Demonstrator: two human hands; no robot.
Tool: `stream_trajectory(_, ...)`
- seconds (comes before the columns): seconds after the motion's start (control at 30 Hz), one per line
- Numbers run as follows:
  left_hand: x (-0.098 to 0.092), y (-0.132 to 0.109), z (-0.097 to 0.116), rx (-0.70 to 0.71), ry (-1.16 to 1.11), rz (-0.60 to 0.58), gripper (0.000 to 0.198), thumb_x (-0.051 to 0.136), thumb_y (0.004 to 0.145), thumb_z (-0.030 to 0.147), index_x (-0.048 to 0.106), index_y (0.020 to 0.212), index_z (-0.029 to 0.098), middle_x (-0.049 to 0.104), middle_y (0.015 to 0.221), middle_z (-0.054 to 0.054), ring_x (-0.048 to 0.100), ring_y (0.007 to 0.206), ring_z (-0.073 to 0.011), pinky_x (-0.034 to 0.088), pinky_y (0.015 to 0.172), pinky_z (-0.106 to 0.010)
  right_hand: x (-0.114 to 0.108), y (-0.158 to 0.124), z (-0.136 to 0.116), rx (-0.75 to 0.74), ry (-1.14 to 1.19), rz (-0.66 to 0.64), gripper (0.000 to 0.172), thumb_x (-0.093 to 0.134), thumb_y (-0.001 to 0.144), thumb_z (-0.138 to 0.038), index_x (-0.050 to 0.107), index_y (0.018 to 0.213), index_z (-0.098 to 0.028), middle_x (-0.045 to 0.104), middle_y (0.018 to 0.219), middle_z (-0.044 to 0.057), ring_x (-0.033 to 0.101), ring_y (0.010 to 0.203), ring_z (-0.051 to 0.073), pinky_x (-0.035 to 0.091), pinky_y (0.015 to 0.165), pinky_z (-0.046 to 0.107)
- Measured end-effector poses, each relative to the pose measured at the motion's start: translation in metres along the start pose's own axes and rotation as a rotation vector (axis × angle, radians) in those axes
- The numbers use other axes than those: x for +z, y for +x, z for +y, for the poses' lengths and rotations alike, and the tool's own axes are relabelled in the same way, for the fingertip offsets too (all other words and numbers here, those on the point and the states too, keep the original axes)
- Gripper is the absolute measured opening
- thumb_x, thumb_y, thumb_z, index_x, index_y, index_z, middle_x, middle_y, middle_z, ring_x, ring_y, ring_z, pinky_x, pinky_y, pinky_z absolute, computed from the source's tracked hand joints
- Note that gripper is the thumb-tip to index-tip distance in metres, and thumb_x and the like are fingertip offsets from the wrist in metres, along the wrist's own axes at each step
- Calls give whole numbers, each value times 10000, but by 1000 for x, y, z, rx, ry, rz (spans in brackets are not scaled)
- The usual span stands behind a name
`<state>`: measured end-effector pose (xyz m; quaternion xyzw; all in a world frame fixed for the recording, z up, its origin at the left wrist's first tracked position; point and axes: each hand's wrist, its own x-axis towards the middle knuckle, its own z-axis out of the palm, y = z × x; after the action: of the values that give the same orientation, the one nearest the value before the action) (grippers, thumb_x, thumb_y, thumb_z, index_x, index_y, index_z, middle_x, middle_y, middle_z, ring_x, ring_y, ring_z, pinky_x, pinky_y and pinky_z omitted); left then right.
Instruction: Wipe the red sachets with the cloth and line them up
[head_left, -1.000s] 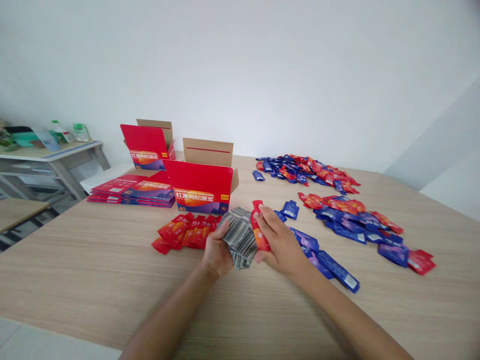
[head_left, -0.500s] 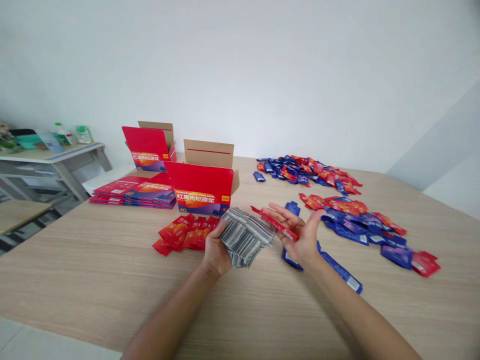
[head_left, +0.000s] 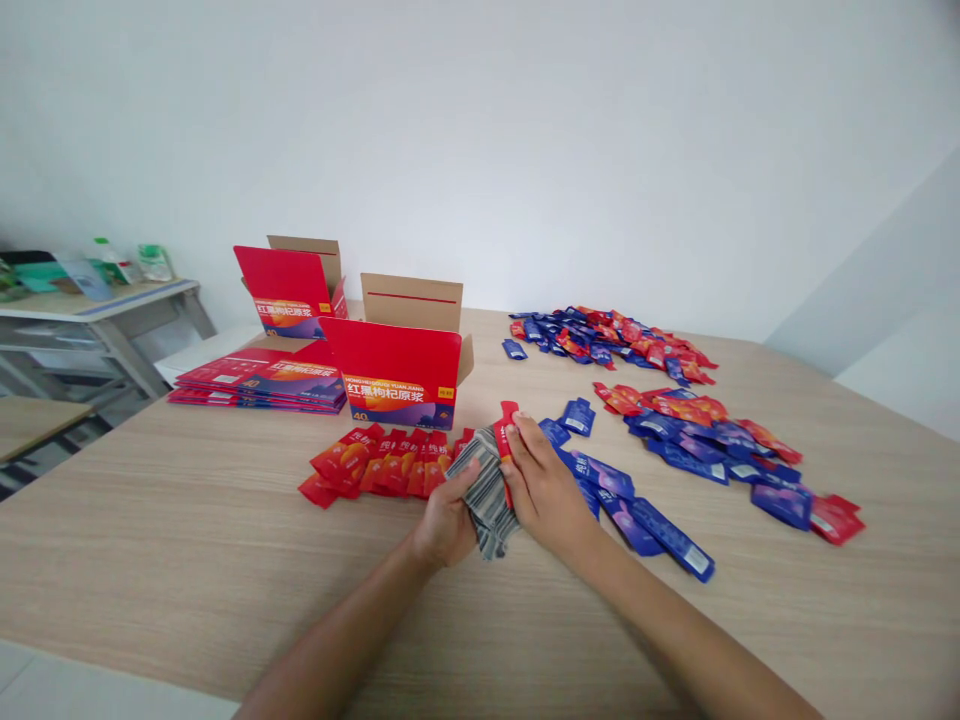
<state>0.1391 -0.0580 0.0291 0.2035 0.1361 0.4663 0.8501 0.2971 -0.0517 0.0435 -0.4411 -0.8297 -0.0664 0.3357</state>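
My left hand is wrapped round a folded grey striped cloth, its thumb lying on top. In my right hand is a red sachet, held with the fingers against the right side of the cloth. The lower part of that sachet is covered by the fingers. Just left of the cloth, several red sachets overlap in a row on the table. Blue sachets are scattered to the right of my right hand.
An open red carton stands behind the row, with a second carton farther back left. Flattened cartons are stacked beside them. A mixed heap and a looser line of sachets lie on the right.
My right hand has brought the red sachet left onto the cloth and closed its fingers over it. The cloth is now more bunched. The view has shifted slightly.
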Motion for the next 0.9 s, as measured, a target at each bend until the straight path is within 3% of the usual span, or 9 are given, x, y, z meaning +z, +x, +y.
stream_trajectory(0.1, 0, 2, 4, 16, -16, 67, 400, 487, 957, 348, 656, 1223, 102, 757, 1061, -115, 685, 1089, -259, 498, 1012, -397, 2, -1, -3, -59, -73, -103, 683, 491, 971, -469, 368, 1471, -20, 339, 1534, 294, 319, 1446, 377, 399, 1121, 562)
stream_trajectory(0.2, 3, 4, 8, 33, -48, 115, 433, 440, 976, 375, 654, 1231, 100, 753, 1078, -121, 677, 1108, -261, 473, 1038, -402, -1, 1, -5, -152, -125, -198, 1067, 654, 764, -714, 343, 1471, 24, 352, 1507, 341, 322, 1429, 435, 355, 1127, 618)
stream_trajectory(0.27, 6, 3, 11, 18, -79, 116, 455, 409, 985, 392, 663, 1214, 92, 752, 1075, -129, 671, 1119, -262, 455, 1056, -405, -6, 3, -6, -199, -154, -226, 1186, 725, 652, -751, 355, 1461, 33, 377, 1489, 349, 335, 1418, 449, 306, 1143, 645)
stream_trajectory(0.33, 7, 3, 14, 10, -100, 111, 464, 402, 985, 399, 674, 1188, 82, 753, 1064, -136, 668, 1125, -263, 448, 1061, -405, -12, 6, -7, -259, -163, -228, 1136, 778, 652, -682, 389, 1439, 38, 411, 1470, 343, 361, 1409, 435, 318, 1150, 621)
stream_trajectory(0.5, 3, 1, 25, 15, -111, 130, 498, 411, 973, 430, 681, 1151, 51, 750, 1044, -162, 685, 1077, -281, 504, 990, -411, -21, 5, -15, -411, -99, -266, 703, 676, 861, -350, 442, 1418, 9, 431, 1486, 287, 361, 1428, 363, 376, 1147, 529)
stream_trajectory(0.73, -6, 4, 31, 15, -65, 92, 488, 458, 952, 454, 714, 1072, 55, 756, 987, -169, 715, 973, -285, 552, 906, -413, -43, 6, -33, -415, 81, -478, 605, 547, 922, -321, 455, 1425, 2, 461, 1466, 276, 445, 1381, 340, 384, 1142, 521)
stream_trajectory(0.8, -6, 5, 28, 36, -59, 87, 469, 478, 948, 447, 712, 1082, 64, 759, 986, -156, 720, 959, -276, 554, 906, -407, -51, 4, -30, -329, 150, -423, 541, 495, 966, -295, 439, 1459, -79, 508, 1453, 214, 458, 1378, 301, 395, 1138, 510)
stream_trajectory(0.9, -6, 5, 24, 50, -59, 108, 431, 481, 953, 418, 704, 1112, 86, 765, 980, -133, 727, 939, -264, 563, 892, -400, -57, 1, -26, -102, 246, -193, 480, 404, 1020, -259, 395, 1499, -226, 539, 1452, 111, 455, 1385, 251, 431, 1118, 485)
